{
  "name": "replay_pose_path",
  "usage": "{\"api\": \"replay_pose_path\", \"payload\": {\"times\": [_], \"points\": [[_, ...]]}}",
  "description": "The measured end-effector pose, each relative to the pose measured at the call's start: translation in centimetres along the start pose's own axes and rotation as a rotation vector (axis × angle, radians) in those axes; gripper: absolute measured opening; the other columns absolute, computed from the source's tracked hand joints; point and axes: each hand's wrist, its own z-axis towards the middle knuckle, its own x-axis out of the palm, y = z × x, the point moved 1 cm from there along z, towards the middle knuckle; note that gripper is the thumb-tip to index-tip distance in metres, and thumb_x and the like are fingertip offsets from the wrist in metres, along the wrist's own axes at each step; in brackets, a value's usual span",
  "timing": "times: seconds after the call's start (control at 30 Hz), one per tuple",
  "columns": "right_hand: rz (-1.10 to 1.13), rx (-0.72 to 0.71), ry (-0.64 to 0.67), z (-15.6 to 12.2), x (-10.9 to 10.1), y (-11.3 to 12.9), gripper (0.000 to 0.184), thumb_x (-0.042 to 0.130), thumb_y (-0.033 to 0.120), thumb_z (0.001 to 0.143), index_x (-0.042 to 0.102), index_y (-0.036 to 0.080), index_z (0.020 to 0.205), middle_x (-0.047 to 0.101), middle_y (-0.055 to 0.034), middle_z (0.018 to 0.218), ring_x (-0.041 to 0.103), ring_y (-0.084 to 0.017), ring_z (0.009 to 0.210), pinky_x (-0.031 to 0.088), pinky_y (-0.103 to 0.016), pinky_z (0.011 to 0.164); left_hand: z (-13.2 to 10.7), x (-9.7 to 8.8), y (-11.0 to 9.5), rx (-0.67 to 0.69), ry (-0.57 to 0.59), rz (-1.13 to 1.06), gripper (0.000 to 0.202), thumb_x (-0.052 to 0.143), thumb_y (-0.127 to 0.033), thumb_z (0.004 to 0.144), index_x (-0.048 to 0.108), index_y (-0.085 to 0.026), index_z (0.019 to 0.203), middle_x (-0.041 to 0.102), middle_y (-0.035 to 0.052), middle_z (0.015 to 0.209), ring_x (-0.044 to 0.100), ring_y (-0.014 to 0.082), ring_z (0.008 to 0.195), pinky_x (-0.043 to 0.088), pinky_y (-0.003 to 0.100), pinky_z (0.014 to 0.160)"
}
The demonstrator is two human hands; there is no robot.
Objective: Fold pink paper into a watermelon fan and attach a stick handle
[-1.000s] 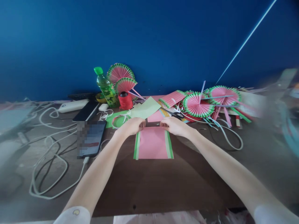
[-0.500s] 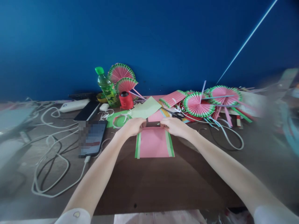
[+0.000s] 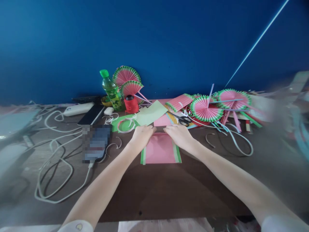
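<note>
A pink paper sheet (image 3: 160,149) with green and pale green strips down both sides lies flat on the brown table. My left hand (image 3: 144,133) grips the far edge near its left corner, fingers closed and curled down. At the right corner of that edge, my right hand (image 3: 178,133) is closed on the paper in the same way. The far edge between them looks folded over in a narrow band. My fingertips are partly hidden behind the backs of the hands.
Behind my hands lie a pale green sheet (image 3: 152,112), scissors (image 3: 182,120) and a tape roll (image 3: 126,125). Pleated paper fans (image 3: 206,109) pile up at right. A green bottle (image 3: 111,91) and red thread spool (image 3: 131,104) stand at back left. A phone (image 3: 98,143) and white cable (image 3: 54,202) lie left.
Both hands have moved inward along the far edge and come closer together, with knuckles turned over it. The paper stays nearly in place, and the view has shifted slightly.
</note>
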Motion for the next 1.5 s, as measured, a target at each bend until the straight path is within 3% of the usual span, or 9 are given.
{"api": "replay_pose_path", "payload": {"times": [0.23, 0.4, 0.5, 0.6, 0.73, 0.9, 1.07, 1.23, 1.5], "points": [[-0.098, 0.101, 0.031, -0.7, 0.5, 2.0, 0.029, 0.036, 0.001, 0.081, 0.06, 0.009, 0.095, 0.063, -0.0153, 0.089, 0.064, -0.024, 0.074, 0.044, -0.029, 0.053, -0.4, -0.1, -2.7, -0.153, 0.08, 0.068, 0.023, 0.039, -0.01, 0.083, 0.055, -0.011, 0.1, 0.058, 0.0133, 0.09, 0.06, 0.0235, 0.08, 0.043, 0.029, 0.059], [-0.18, 0.114, 0.02, -1.2, 1.6, 3.6, 0.038, 0.03, -0.007, 0.077, 0.062, 0.002, 0.096, 0.063, -0.0215, 0.087, 0.065, -0.024, 0.072, 0.046, -0.027, 0.051, -1.0, 0.8, -5.7, -0.36, 0.133, 0.091, 0.036, 0.026, 0.001, 0.082, 0.052, -0.008, 0.105, 0.057, 0.0165, 0.095, 0.061, 0.0225, 0.082, 0.046, 0.027, 0.059], [-0.266, 0.146, -0.009, -1.6, 2.4, 4.6, 0.044, 0.026, -0.007, 0.078, 0.055, -0.004, 0.112, 0.06, -0.0307, 0.096, 0.064, -0.03, 0.082, 0.048, -0.031, 0.052, -1.3, 1.2, -6.7, -0.369, 0.118, 0.127, 0.045, 0.025, 0.002, 0.082, 0.044, -0.012, 0.12, 0.056, 0.0199, 0.102, 0.06, 0.0272, 0.091, 0.048, 0.034, 0.065], [-0.269, 0.157, -0.024, -1.9, 2.9, 5.1, 0.048, 0.025, -0.005, 0.08, 0.046, -0.001, 0.124, 0.058, -0.0339, 0.101, 0.064, -0.032, 0.086, 0.049, -0.036, 0.055, -1.4, 1.3, -6.9, -0.387, 0.087, 0.122, 0.045, 0.028, 0.001, 0.082, 0.043, -0.015, 0.122, 0.055, 0.0197, 0.106, 0.059, 0.0274, 0.095, 0.048, 0.038, 0.069], [-0.259, 0.17, -0.017, -1.9, 2.9, 5.2, 0.049, 0.025, -0.005, 0.08, 0.046, 0.0, 0.124, 0.058, -0.0341, 0.102, 0.064, -0.03, 0.084, 0.05, -0.037, 0.058, -1.4, 1.4, -6.8, -0.401, 0.062, 0.101, 0.044, 0.03, 0.0, 0.082, 0.045, -0.017, 0.12, 0.055, 0.0186, 0.105, 0.058, 0.028, 0.097, 0.048, 0.038, 0.067], [-0.248, 0.149, 0.012, -1.7, 2.3, 5.0, 0.048, 0.025, -0.007, 0.078, 0.05, -0.005, 0.119, 0.058, -0.035, 0.099, 0.065, -0.03, 0.079, 0.048, -0.035, 0.055, -1.3, 1.1, -7.0, -0.382, 0.122, 0.12, 0.047, 0.026, 0.001, 0.082, 0.044, -0.01, 0.124, 0.055, 0.0228, 0.109, 0.058, 0.0311, 0.099, 0.048, 0.038, 0.068], [-0.236, 0.131, 0.046, -1.7, 1.5, 4.5, 0.04, 0.03, -0.008, 0.074, 0.062, -0.009, 0.099, 0.061, -0.0316, 0.092, 0.064, -0.028, 0.076, 0.048, -0.031, 0.052, -1.1, 0.3, -5.4, -0.316, 0.142, 0.029, 0.041, 0.026, 0.006, 0.078, 0.057, -0.002, 0.104, 0.059, 0.0215, 0.097, 0.063, 0.0265, 0.086, 0.048, 0.029, 0.062], [-0.093, 0.113, 0.094, -1.3, 0.5, 3.5, 0.032, 0.039, -0.005, 0.074, 0.068, 0.004, 0.083, 0.065, -0.0212, 0.081, 0.065, -0.024, 0.072, 0.047, -0.027, 0.052, -0.6, -1.1, -2.1, -0.177, 0.143, -0.06, 0.026, 0.039, 0.0, 0.075, 0.062, -0.008, 0.084, 0.063, 0.0152, 0.08, 0.063, 0.0289, 0.08, 0.047, 0.035, 0.063], [0.033, 0.158, -0.009, -0.3, 0.2, 0.7, 0.025, 0.043, 0.006, 0.08, 0.062, 0.015, 0.093, 0.065, -0.011, 0.092, 0.061, -0.021, 0.087, 0.042, -0.027, 0.061, 0.0, 0.4, 1.4, -0.035, -0.006, -0.31, 0.01, 0.047, -0.013, 0.076, 0.057, -0.015, 0.078, 0.06, 0.0078, 0.084, 0.057, 0.0211, 0.084, 0.042, 0.031, 0.073]]}}
